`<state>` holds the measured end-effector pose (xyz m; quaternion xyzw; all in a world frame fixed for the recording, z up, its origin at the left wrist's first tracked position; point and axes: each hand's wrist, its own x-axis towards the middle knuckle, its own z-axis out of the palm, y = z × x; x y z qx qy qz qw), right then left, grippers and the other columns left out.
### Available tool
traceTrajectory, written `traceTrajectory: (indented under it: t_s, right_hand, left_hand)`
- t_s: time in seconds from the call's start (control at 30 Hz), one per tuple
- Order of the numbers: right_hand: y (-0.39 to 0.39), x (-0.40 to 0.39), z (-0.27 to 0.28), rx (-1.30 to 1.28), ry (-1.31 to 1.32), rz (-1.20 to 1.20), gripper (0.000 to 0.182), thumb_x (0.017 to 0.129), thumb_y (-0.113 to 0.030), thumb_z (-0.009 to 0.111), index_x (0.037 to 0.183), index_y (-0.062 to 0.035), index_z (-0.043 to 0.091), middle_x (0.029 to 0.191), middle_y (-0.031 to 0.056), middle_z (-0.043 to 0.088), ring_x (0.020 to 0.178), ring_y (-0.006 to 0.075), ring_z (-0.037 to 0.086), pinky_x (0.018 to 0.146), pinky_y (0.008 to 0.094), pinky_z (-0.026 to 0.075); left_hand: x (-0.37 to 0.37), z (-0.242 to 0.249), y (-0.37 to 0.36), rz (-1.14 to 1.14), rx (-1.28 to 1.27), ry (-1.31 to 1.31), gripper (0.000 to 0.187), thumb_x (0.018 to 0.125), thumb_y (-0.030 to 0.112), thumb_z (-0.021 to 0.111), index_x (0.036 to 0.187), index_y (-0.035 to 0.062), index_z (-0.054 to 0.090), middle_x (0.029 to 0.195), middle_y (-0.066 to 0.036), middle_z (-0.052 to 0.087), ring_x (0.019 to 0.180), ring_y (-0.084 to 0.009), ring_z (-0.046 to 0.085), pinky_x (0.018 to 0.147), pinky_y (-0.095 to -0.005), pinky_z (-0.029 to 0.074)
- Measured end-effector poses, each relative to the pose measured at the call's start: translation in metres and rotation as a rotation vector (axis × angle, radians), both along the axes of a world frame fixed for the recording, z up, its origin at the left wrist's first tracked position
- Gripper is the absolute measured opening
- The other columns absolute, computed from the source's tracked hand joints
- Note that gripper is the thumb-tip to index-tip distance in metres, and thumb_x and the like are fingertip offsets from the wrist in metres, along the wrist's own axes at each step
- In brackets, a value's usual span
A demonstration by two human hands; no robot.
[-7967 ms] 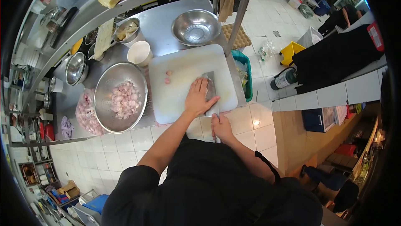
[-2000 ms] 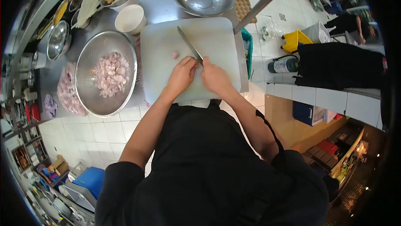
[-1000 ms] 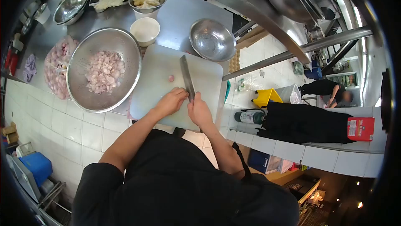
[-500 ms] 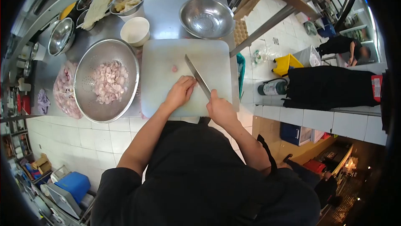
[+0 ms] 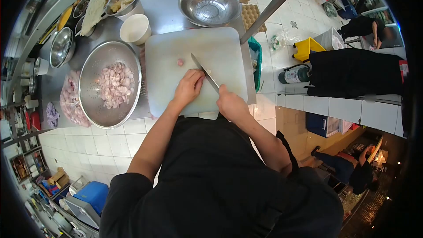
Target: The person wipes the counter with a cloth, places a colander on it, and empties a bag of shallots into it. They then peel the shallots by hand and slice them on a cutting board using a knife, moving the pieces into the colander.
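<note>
A white cutting board point(image 5: 224, 48) lies on the steel counter. My right hand point(image 5: 231, 103) grips the handle of a knife point(image 5: 203, 72), whose blade slants across the board. My left hand point(image 5: 188, 87) rests curled on the board just left of the blade; what lies under its fingers is hidden. One small pink piece point(image 5: 180, 62) sits alone on the board beyond my left hand. A steel colander point(image 5: 90, 66) left of the board holds several pink slices point(image 5: 115, 84).
A clear bag of pink pieces point(image 5: 70, 99) lies left of the colander. An empty steel bowl point(image 5: 210, 4) and a white cup point(image 5: 135, 29) stand behind the board. A green bin point(image 5: 256, 59) hangs at the board's right edge. Another person point(image 5: 365, 26) bends over at the far right.
Eight seconds ago my left palm pressed flat on the knife blade. Now the blade stands slanted beside my curled left hand, with small shifts over the last second; one loose pink piece stays on the board.
</note>
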<state>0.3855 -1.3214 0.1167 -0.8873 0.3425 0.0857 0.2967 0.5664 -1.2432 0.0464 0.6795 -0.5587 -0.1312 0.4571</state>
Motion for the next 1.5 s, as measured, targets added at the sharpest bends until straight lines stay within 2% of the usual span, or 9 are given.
traceTrajectory:
  t_s: [0.2, 0.33, 0.4, 0.53, 0.6, 0.83, 1.0, 1.23, 1.5]
  right_hand:
    - [-0.001, -0.004, -0.002, -0.004, -0.013, 0.020, 0.028, 0.088, -0.014, 0.054, 0.108, 0.0023, 0.044, 0.074, 0.0261, 0.066, 0.072, 0.0460, 0.066, 0.068, 0.0569, 0.052]
    - [-0.002, -0.001, 0.022, -0.011, -0.001, 0.019, 0.030, 0.088, -0.015, 0.055, 0.109, 0.0032, 0.045, 0.076, 0.0267, 0.066, 0.074, 0.0460, 0.066, 0.069, 0.0567, 0.052]
    - [0.001, -0.004, 0.001, 0.004, -0.023, 0.015, 0.029, 0.089, -0.015, 0.055, 0.109, 0.0031, 0.045, 0.076, 0.0269, 0.066, 0.074, 0.0462, 0.066, 0.069, 0.0567, 0.052]
    - [-0.003, 0.001, 0.015, 0.013, 0.034, 0.012, 0.027, 0.089, -0.016, 0.054, 0.107, 0.0028, 0.044, 0.077, 0.0275, 0.066, 0.075, 0.0479, 0.065, 0.069, 0.0570, 0.052]
    - [-0.001, -0.002, -0.007, 0.033, -0.003, 0.001, 0.027, 0.089, -0.015, 0.054, 0.106, 0.0024, 0.044, 0.078, 0.0279, 0.065, 0.076, 0.0485, 0.065, 0.070, 0.0575, 0.051]
    - [-0.021, -0.009, -0.012, 0.045, 0.022, -0.016, 0.025, 0.089, -0.015, 0.052, 0.106, 0.0007, 0.044, 0.081, 0.0287, 0.065, 0.080, 0.0488, 0.064, 0.074, 0.0591, 0.050]
    - [-0.017, -0.008, 0.001, 0.038, 0.038, -0.023, 0.025, 0.089, -0.015, 0.052, 0.106, 0.0008, 0.044, 0.081, 0.0284, 0.066, 0.080, 0.0484, 0.064, 0.074, 0.0588, 0.050]
    - [-0.009, -0.005, 0.005, 0.051, 0.031, -0.046, 0.023, 0.088, -0.013, 0.052, 0.105, 0.0007, 0.043, 0.080, 0.0287, 0.066, 0.079, 0.0481, 0.065, 0.073, 0.0589, 0.049]
    - [-0.008, -0.005, 0.007, 0.058, 0.008, -0.058, 0.025, 0.089, -0.015, 0.053, 0.105, 0.0017, 0.043, 0.081, 0.0303, 0.065, 0.079, 0.0493, 0.064, 0.072, 0.0595, 0.049]
  left_hand:
    - [-0.002, 0.000, 0.001, 0.019, -0.015, -0.027, 0.013, 0.084, -0.001, 0.062, 0.097, 0.0018, 0.062, 0.100, -0.011, 0.064, 0.097, -0.0321, 0.061, 0.081, -0.0405, 0.051]
    - [-0.002, -0.003, 0.002, 0.011, 0.006, -0.019, 0.013, 0.084, -0.001, 0.062, 0.096, 0.0017, 0.062, 0.101, -0.011, 0.064, 0.098, -0.0323, 0.061, 0.081, -0.0406, 0.051]
    - [0.000, 0.000, 0.000, 0.005, -0.011, -0.047, 0.012, 0.084, -0.001, 0.063, 0.095, 0.0016, 0.062, 0.100, -0.011, 0.064, 0.098, -0.0324, 0.061, 0.081, -0.0405, 0.052]
    - [-0.002, -0.001, 0.000, 0.036, -0.007, -0.032, 0.011, 0.084, -0.001, 0.063, 0.095, 0.0017, 0.062, 0.100, -0.011, 0.064, 0.097, -0.0322, 0.061, 0.081, -0.0403, 0.052]
    - [0.000, 0.001, 0.001, 0.007, -0.012, -0.034, 0.012, 0.084, -0.003, 0.062, 0.096, 0.0005, 0.063, 0.101, -0.013, 0.065, 0.098, -0.0319, 0.062, 0.081, -0.0393, 0.052]
    - [0.000, 0.002, -0.006, 0.024, -0.030, -0.053, 0.013, 0.085, 0.000, 0.062, 0.097, 0.0022, 0.063, 0.099, -0.011, 0.065, 0.097, -0.0324, 0.061, 0.080, -0.0408, 0.052]
    - [0.010, 0.008, -0.016, -0.086, 0.203, -0.121, 0.013, 0.086, 0.001, 0.058, 0.097, 0.0024, 0.065, 0.096, -0.013, 0.064, 0.096, -0.0332, 0.061, 0.079, -0.0415, 0.052]
    - [0.012, 0.008, -0.016, -0.133, 0.189, -0.126, 0.009, 0.086, 0.000, 0.059, 0.094, 0.0015, 0.063, 0.098, -0.014, 0.064, 0.095, -0.0362, 0.062, 0.080, -0.0434, 0.051]
    - [0.011, 0.004, -0.011, -0.108, 0.083, -0.160, 0.010, 0.085, 0.000, 0.058, 0.095, 0.0013, 0.061, 0.094, -0.012, 0.062, 0.095, -0.0322, 0.060, 0.080, -0.0419, 0.051]
